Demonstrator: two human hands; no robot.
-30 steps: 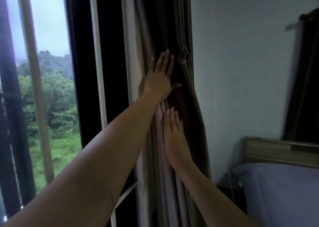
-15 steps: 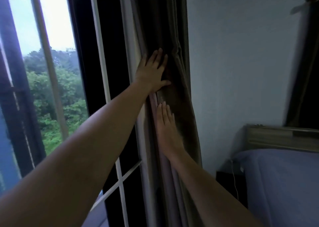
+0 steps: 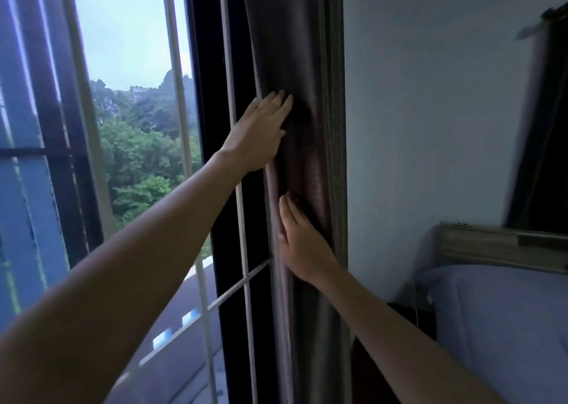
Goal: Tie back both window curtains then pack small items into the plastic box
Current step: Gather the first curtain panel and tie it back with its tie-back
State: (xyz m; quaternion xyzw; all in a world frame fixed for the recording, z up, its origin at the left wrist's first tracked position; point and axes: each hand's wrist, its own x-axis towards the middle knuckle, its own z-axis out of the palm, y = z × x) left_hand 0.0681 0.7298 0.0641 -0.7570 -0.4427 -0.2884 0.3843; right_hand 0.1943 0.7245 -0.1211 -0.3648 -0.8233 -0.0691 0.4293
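One tall window with white bars (image 3: 129, 35) is seen at the left, and a dark brown gathered fabric curtain (image 3: 295, 35) is hung between its black frame (image 3: 212, 96) and the pale wall (image 3: 430, 127). The left hand (image 3: 258, 133) is laid flat against the curtain's folds, fingers straight, with nothing gripped. The right hand (image 3: 302, 240) is pressed likewise just below it.

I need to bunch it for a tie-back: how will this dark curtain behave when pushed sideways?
Probably floppy: the curtain hangs in long soft folds where the flat left hand presses. It likely feels fairly heavy, since the thick-looking fabric drops straight down. Unheld, it may spread out: the right hand only presses it, without gripping.
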